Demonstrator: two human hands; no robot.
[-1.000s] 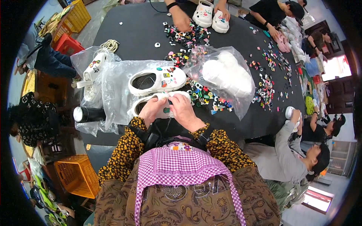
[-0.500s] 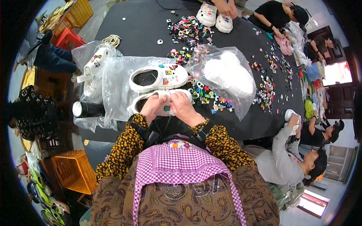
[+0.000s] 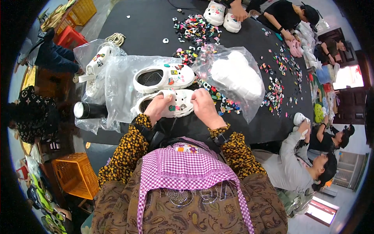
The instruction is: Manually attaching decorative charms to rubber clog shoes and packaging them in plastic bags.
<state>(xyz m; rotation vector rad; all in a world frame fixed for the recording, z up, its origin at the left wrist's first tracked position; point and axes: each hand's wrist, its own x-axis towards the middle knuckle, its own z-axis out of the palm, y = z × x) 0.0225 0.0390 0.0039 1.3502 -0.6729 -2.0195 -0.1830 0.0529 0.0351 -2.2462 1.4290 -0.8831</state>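
Note:
A white clog [image 3: 180, 109] with several colourful shoe charms on its upper lies closest to me on the table. My left hand [image 3: 156, 108] grips it by the rim of its foot opening, thumb on top. Beside its toe is my right hand [image 3: 205, 110], fingers bent together in a pinch; whatever they may hold is too small to make out. Just beyond lies the matching white clog [image 3: 184, 75], also decorated with charms, on a clear plastic bag [image 3: 117, 87]. Loose charms [image 3: 224, 104] are scattered to the right of both clogs.
Bagged white clogs [image 3: 237, 76] lie to the right. Another clog in plastic [image 3: 99, 60] and a black bottle [image 3: 91, 111] are left. Charm piles [image 3: 196, 29] spread across the black table [image 3: 144, 29]. A co-worker's hand [image 3: 238, 11] is near white clogs [image 3: 214, 13] at the far side.
My right hand has moved from the clog's upper to beside its toe, uncovering charms there. My left hand stays on the clog. Across the table, the co-worker's hand has shifted.

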